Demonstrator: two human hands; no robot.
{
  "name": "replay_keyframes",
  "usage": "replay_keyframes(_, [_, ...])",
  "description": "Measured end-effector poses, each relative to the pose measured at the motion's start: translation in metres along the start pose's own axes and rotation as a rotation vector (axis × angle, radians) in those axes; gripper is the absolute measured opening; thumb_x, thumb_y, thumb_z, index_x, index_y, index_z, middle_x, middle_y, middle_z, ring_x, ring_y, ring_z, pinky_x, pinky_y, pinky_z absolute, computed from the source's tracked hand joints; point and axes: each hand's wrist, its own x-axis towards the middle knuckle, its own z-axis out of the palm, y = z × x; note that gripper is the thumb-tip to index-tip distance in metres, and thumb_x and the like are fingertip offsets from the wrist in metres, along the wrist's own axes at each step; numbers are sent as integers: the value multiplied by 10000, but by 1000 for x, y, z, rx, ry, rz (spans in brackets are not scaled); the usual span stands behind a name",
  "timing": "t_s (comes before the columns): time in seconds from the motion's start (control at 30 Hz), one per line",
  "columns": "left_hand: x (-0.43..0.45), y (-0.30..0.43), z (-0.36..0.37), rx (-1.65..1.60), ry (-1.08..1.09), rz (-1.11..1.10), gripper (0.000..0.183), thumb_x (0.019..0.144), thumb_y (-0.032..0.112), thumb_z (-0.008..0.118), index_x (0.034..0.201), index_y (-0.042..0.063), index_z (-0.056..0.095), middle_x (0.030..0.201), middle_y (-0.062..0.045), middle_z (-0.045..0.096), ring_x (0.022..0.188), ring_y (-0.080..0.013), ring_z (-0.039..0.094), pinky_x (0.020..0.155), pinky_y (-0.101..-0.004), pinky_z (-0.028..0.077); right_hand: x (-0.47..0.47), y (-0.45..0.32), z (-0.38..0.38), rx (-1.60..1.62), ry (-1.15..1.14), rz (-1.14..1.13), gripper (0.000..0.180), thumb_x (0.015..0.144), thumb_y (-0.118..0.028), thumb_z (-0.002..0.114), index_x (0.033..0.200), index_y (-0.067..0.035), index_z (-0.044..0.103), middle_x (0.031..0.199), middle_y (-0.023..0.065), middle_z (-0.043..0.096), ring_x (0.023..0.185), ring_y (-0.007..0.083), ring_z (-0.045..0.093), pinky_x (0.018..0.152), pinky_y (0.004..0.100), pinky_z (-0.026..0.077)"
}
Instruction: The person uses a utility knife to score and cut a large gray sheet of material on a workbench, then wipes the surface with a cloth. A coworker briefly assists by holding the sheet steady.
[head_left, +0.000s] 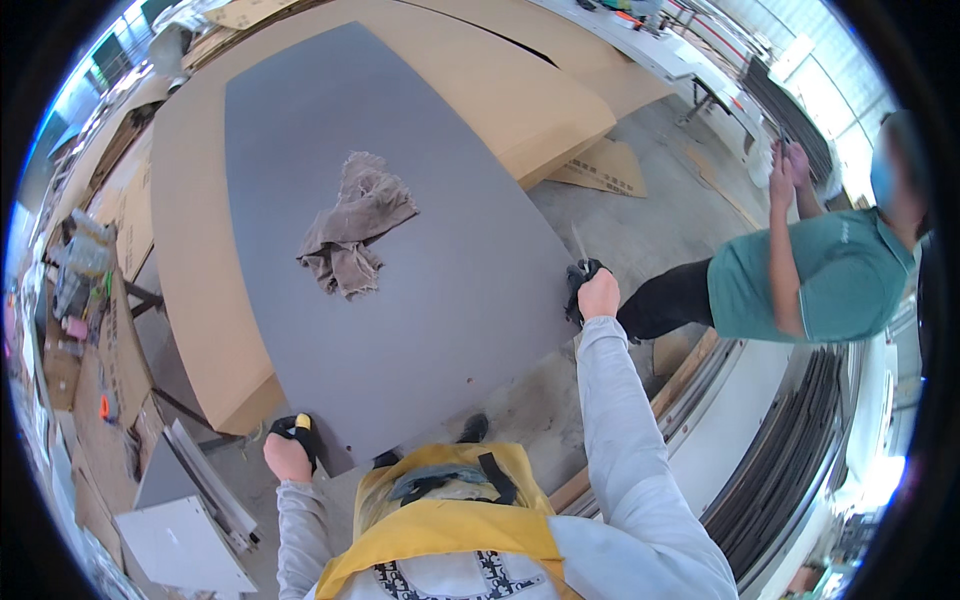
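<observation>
A large flat grey panel (420, 315) lies on brown cardboard (195, 285) in front of me, its near end jutting out over the floor. A crumpled, frayed brown rag (356, 225) rests on its upper face. My left hand (291, 448), in a dark partly fingerless glove with a yellow fingertip, grips the panel's near left corner. At the near right corner is my right hand (594, 291), also gloved, closed around the panel's edge; a thin pale pointed thing sticks up beside its fingers, and I cannot tell what it is. Two small holes show near the panel's close edge.
A co-worker in a green shirt (810, 277) stands close on the right, hands raised around a small object. Stacked dark strips and boards (780, 427) lie at lower right. A cluttered bench (112, 360) is at left, white panels (184, 544) at lower left, a long white table (645, 45) beyond.
</observation>
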Motion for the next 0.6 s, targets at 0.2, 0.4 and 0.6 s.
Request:
replay_keyframes(0.2, [-25,14,3,108,80,-75,161,752,195,726,857,73,725,755,-192,673,725,-359,663,657,-415,509,18,3,-5,-7,-96,-66,194,805,-160,600,866,17,651,907,263,654,886,440,624,791,511,489])
replay_keyframes(0.4, [-68,53,-10,-201,-204,36,103,777,49,655,852,-1,704,752,-133,693,670,-193,646,644,-342,493,-27,54,-41,58,-100,-95,292,819,-270,652,847,20,647,888,271,646,878,451,613,767,492,485])
replay_keyframes(0.6, [-104,27,58,-189,-1240,555,369,767,287,667,1002,7,618,974,-246,611,913,-448,566,772,-459,466,-154,83,-52,196,-508,-323,150,754,-107,591,804,27,637,808,268,620,825,459,590,748,485,483])
